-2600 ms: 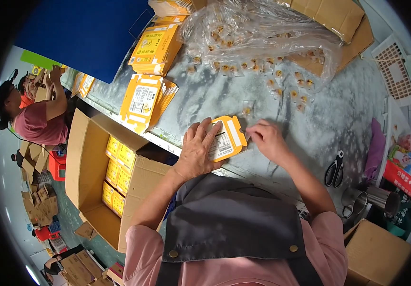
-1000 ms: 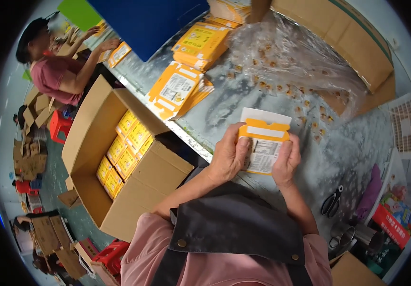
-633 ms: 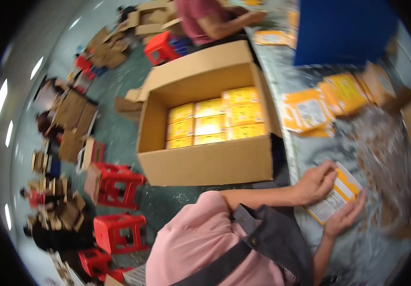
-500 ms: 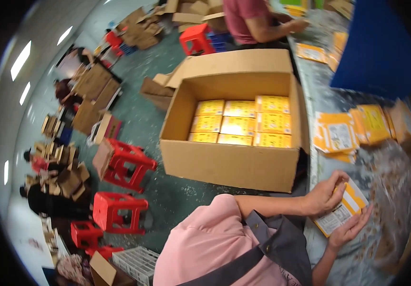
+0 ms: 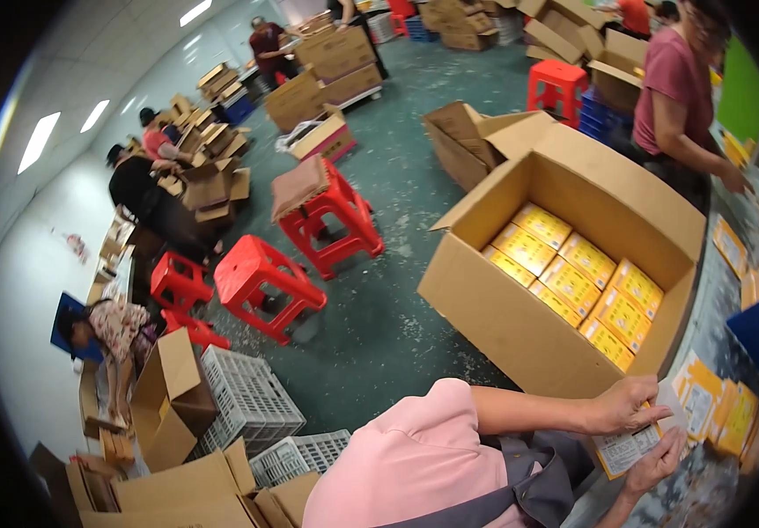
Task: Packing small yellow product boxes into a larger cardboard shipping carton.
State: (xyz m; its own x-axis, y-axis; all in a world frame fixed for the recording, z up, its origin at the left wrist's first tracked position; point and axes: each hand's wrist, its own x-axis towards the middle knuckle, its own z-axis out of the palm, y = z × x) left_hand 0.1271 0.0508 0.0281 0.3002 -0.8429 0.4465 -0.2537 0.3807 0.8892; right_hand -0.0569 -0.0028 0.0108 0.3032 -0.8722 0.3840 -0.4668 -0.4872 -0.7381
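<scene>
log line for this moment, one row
hands: left hand and right hand hold yellow packet | beside: open cardboard box with yellow packets | floor: red stools

Both hands [image 5: 639,431] gripping a yellow-and-white packet [image 5: 633,444], open cardboard box [image 5: 520,321] of yellow packets [image 5: 578,282] alongside, red stools [image 5: 265,282] behind

Green floor [image 5: 397,176] with red plastic stools [image 5: 261,282], white crates [image 5: 252,400], cardboard stacks [image 5: 208,176], ceiling light panels [image 5: 40,141].
</scene>
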